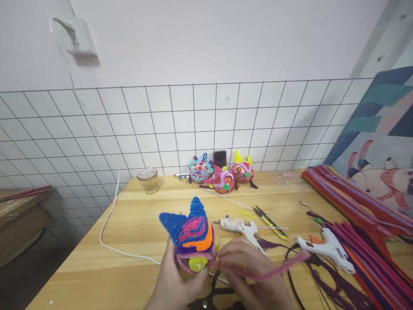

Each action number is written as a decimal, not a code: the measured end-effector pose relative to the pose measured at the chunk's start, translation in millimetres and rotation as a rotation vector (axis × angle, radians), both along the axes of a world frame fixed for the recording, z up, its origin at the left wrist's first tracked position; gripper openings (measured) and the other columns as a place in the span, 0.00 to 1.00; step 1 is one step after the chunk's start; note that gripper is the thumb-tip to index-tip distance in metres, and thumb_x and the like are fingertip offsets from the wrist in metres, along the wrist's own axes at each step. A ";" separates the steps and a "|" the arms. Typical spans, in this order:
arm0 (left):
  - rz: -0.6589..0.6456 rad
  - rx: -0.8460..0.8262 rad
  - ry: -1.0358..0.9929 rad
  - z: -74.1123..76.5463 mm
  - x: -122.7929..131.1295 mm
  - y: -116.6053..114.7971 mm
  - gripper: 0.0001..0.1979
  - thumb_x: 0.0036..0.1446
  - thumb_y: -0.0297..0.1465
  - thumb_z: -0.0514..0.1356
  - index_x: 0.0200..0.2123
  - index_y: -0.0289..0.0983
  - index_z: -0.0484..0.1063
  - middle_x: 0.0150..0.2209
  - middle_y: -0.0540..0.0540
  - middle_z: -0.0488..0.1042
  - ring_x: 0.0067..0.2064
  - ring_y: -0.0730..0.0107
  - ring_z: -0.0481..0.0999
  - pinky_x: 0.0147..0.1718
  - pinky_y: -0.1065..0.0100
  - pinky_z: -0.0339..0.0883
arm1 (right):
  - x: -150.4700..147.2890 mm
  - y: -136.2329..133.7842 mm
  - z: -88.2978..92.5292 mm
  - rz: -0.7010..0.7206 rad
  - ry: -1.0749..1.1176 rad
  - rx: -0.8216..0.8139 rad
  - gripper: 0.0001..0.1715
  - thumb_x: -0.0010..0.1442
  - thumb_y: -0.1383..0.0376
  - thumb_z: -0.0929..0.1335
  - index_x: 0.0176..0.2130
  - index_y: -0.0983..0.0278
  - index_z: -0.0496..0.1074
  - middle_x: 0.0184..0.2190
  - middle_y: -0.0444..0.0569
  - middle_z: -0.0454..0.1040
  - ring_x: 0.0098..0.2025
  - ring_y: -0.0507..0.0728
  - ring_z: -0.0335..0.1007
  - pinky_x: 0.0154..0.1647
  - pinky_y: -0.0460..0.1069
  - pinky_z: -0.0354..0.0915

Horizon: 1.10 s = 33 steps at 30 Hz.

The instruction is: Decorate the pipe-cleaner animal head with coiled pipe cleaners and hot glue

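Note:
My left hand [176, 277] is wrapped around a round craft animal head [195, 232] covered in pipe cleaners. The head has two pointed blue ears, bands of pink, blue, orange and purple, and a yellow coiled eye facing me. Between the pinched fingertips of my right hand [250, 271] is a pink pipe cleaner [287, 267]; one end meets the head's right side near the eye, and its loose end sticks out to the right, blurred. Just beyond my right hand lies a white glue gun [234, 224].
Three finished-looking craft heads, one of them pink [223, 181], sit at the back by a glass jar [148, 181]. A yellow-black cutting tool [270, 222], a second glue gun [332, 249] and pipe cleaner bundles [355, 202] lie rightward. A white cord [108, 239] crosses the left.

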<state>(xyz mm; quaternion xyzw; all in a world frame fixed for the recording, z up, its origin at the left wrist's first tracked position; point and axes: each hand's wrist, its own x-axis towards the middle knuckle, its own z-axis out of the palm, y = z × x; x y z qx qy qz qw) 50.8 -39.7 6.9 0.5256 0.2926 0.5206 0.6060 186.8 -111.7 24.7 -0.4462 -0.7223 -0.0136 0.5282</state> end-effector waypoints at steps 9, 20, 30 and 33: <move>-0.120 -0.100 -0.019 -7.7 2.0 0.6 0.26 0.38 0.34 0.71 0.42 0.39 0.68 0.40 0.40 0.78 0.42 0.55 0.78 0.42 0.60 0.70 | -5.3 6.0 -6.4 -0.094 0.272 -0.134 0.05 0.56 0.71 0.69 0.32 0.61 0.73 0.28 0.45 0.75 0.31 0.53 0.73 0.33 0.45 0.70; -0.225 -0.213 0.031 -9.7 2.1 7.4 0.25 0.39 0.33 0.71 0.43 0.38 0.70 0.39 0.41 0.80 0.41 0.55 0.79 0.40 0.61 0.72 | -6.1 11.8 -21.0 -0.157 0.251 -0.170 0.05 0.58 0.69 0.68 0.30 0.61 0.71 0.26 0.43 0.72 0.30 0.52 0.71 0.33 0.45 0.69; 0.049 -0.182 -0.060 -7.7 -26.3 48.0 0.22 0.48 0.34 0.67 0.48 0.37 0.70 0.48 0.41 0.77 0.50 0.56 0.75 0.51 0.58 0.66 | 8.4 0.4 -18.9 -0.068 -0.307 -0.794 0.15 0.47 0.77 0.68 0.33 0.60 0.73 0.32 0.44 0.78 0.34 0.57 0.75 0.35 0.49 0.70; 0.054 -0.216 -0.157 -3.8 -29.4 54.0 0.21 0.49 0.33 0.66 0.48 0.37 0.70 0.47 0.42 0.77 0.49 0.59 0.75 0.51 0.59 0.65 | 6.4 -4.5 -40.9 -0.076 -0.660 -0.745 0.22 0.38 0.79 0.70 0.35 0.61 0.73 0.35 0.47 0.78 0.35 0.61 0.76 0.33 0.51 0.71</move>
